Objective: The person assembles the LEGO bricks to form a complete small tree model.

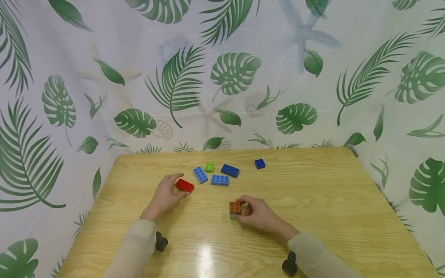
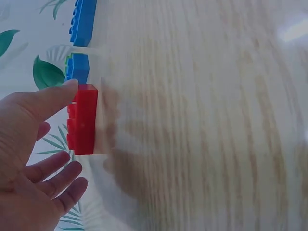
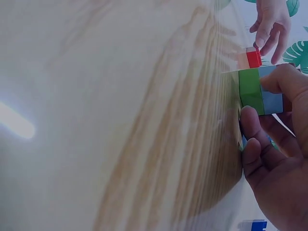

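My left hand point(image 1: 167, 194) is at a red brick point(image 1: 185, 186) on the table, thumb along its near side and forefinger above its far side. In the left wrist view the thumb tip overlaps one end of that brick, while the other fingers stand loose and apart from it. To the right, my right hand point(image 1: 259, 214) pinches a small brick stack point(image 1: 234, 209) between thumb and fingers. The right wrist view shows its layers: green point(image 3: 250, 92) at the bottom, blue in the middle, brown on top partly hidden by the hand.
Beyond the hands lie two light blue bricks point(image 1: 200, 175), a small lime brick point(image 1: 209, 167) and a long dark blue brick point(image 1: 230, 170). A small dark blue brick point(image 1: 259, 163) sits farther right. A leaf-patterned cloth point(image 1: 243, 127) hangs behind the wooden table point(image 1: 313, 185).
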A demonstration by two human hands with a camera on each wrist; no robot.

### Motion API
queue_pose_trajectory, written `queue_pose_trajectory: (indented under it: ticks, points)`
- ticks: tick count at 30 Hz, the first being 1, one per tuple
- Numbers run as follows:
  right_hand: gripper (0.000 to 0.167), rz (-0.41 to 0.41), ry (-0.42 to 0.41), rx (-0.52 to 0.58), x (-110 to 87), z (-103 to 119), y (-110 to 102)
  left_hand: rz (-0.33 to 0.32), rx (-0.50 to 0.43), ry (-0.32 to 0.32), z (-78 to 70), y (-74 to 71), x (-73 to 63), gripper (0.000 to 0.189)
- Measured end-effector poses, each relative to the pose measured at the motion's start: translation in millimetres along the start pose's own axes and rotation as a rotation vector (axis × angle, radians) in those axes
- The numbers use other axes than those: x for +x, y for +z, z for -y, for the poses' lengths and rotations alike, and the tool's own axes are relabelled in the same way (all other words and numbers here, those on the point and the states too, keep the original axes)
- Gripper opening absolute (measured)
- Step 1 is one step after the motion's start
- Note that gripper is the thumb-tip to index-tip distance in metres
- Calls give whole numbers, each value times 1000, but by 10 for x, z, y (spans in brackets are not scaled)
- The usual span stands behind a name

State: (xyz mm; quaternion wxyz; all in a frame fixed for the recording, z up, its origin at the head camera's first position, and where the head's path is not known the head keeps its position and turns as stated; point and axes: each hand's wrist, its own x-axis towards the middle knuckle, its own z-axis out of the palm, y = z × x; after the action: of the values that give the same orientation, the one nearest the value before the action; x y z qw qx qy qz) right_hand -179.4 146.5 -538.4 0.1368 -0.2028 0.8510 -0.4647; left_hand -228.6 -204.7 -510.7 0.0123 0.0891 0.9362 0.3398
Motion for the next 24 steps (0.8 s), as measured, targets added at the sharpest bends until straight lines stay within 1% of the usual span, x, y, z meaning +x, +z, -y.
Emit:
queue_pose_trajectory:
  ticks: [5, 10, 17, 24]
  points:
    - [47, -4, 21, 6, -2, -20, 21, 9, 7, -32, 42, 36, 27, 75]
    - [48, -13, 14, 6, 1, -34, 25, 5, 52, -37, 61, 59, 40, 74]
    - [48, -12, 13, -2, 2, -11, 12, -6, 148, -23, 112, 81, 55, 65]
    - [49, -10, 19, 1, -7, 9, 10, -7, 168, -27, 130, 101, 72, 56]
